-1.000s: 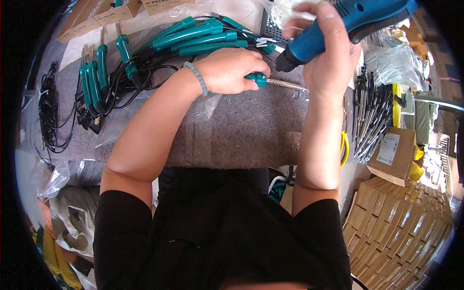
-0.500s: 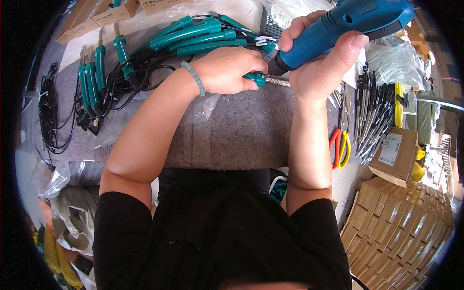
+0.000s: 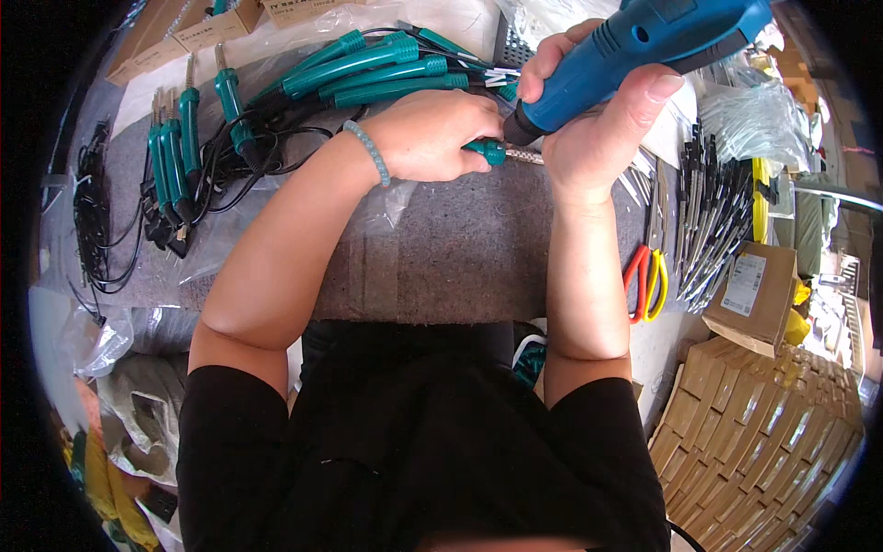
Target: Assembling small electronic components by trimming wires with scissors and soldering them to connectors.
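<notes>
My left hand (image 3: 437, 133) is closed around a green-handled soldering iron (image 3: 492, 151), its perforated metal sleeve pointing right. Most of that handle is hidden under my fingers. A blue power screwdriver (image 3: 589, 78) is gripped in my right hand (image 3: 589, 138), tilted with its dark nose down against or close by the iron's collar; the exact contact is hidden. Beyond my left hand lie several green handles (image 3: 354, 70) with black cords and white-tipped wires. Farther left, several soldering irons (image 3: 230, 101) with metal tips rest upright-looking on the grey-covered table (image 3: 441, 248).
Scissors (image 3: 648, 281) with red and yellow handles lie right of my right forearm. Beside them spreads a bundle of thin black-and-metal rods (image 3: 713, 216). Clear plastic bags (image 3: 750, 110) sit behind. A cardboard box (image 3: 752, 294) and stacked brown cartons (image 3: 754, 432) stand at the right.
My right hand and the power screwdriver have shifted slightly left, the nose nearer the iron's collar. My left hand keeps its hold, almost unmoved.
</notes>
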Tool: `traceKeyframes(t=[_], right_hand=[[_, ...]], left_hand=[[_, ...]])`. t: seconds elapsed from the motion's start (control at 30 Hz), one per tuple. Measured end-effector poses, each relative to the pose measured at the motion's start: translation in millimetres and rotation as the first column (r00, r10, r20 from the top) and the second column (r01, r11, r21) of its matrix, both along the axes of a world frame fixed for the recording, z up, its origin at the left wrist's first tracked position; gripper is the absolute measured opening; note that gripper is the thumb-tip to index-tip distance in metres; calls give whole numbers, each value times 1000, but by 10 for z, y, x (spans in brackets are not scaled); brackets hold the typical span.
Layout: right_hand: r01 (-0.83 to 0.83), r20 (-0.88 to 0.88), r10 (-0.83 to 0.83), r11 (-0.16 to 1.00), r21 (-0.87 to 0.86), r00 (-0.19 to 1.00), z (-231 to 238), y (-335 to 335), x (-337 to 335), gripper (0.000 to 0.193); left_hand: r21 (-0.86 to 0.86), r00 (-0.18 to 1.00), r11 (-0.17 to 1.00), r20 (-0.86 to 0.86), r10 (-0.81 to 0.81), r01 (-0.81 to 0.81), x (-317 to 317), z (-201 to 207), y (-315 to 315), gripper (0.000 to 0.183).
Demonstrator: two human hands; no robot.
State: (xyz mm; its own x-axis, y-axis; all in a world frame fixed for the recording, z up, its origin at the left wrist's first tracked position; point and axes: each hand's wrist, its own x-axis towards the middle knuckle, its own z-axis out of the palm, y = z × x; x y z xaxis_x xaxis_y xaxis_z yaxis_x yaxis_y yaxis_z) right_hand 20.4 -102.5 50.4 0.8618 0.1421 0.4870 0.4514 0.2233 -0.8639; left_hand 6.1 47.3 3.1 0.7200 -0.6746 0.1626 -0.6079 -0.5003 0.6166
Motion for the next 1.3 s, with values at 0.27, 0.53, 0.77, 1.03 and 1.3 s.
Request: traceKeyframes(t=[0.27, 0.53, 0.77, 1.03, 1.3], right_hand=[[59, 8, -58, 991, -119, 998, 42, 31, -60, 91], [-71, -2, 71, 991, -115, 997, 51, -7, -55, 93], [-58, 36, 55, 993, 98, 998, 412, 67, 90, 36], [758, 753, -188, 360, -544, 630, 1136, -499, 100, 54], [255, 242, 115, -121, -959, 964, 737, -879, -914, 26]], left_hand=[[18, 998, 999, -43, 39, -38, -35, 81, -10, 23], [9, 999, 1000, -31, 20, -20, -18, 55, -16, 23], [-4, 1000, 1000, 1, -30, 30, -47, 130, -31, 28], [-213, 984, 972, -124, -125, 97, -225, 400, -35, 35], [-357, 988, 924, -19, -152, 135, -314, 514, 4, 42]])
